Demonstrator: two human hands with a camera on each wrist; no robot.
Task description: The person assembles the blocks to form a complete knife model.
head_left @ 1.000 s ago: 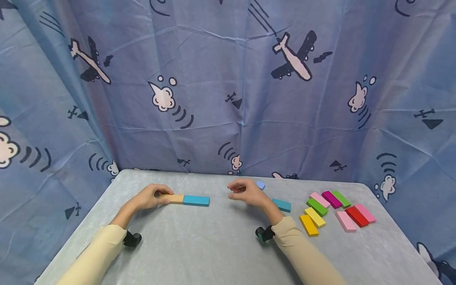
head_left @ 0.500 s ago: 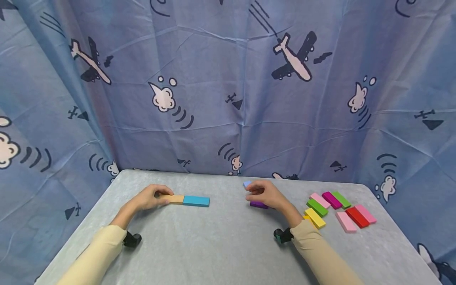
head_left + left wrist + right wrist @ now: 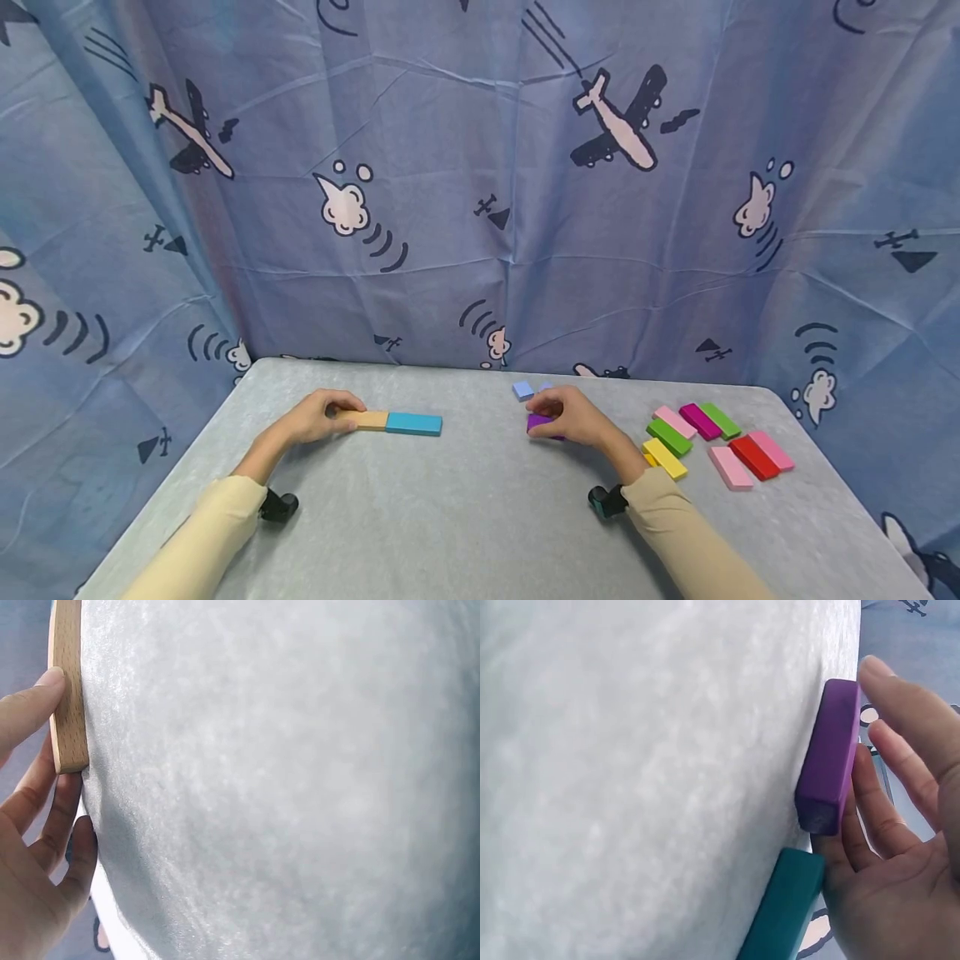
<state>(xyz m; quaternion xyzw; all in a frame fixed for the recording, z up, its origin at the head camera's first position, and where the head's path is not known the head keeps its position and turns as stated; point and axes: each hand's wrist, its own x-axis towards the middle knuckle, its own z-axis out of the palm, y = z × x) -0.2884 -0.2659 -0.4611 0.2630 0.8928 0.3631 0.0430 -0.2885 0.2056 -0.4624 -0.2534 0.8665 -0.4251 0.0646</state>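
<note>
At the left of the head view my left hand (image 3: pixel 315 417) pinches the end of a plain wooden block (image 3: pixel 372 420). Its grain shows in the left wrist view, the thumb lying on the block (image 3: pixel 70 697). A blue block (image 3: pixel 414 424) sits end to end with it. My right hand (image 3: pixel 581 417) is over a purple block (image 3: pixel 536 421), partly hiding it. From the right wrist, thumb and fingertips lie close along the upper side of this purple block (image 3: pixel 829 757), not visibly squeezing it. A teal block (image 3: pixel 784 904) lies beside it.
Two small light-blue blocks (image 3: pixel 522 391) lie behind the right hand. Farther right are several loose blocks, among them green (image 3: pixel 668 437), yellow (image 3: pixel 664 458), red (image 3: pixel 753 457) and pink (image 3: pixel 729 468). A patterned curtain (image 3: pixel 450 208) hangs behind the grey table (image 3: pixel 450 517).
My right hand has moved right and lowered over the purple block, uncovering a light-blue block and covering the teal one. The left hand has stayed in place on the wooden block.
</note>
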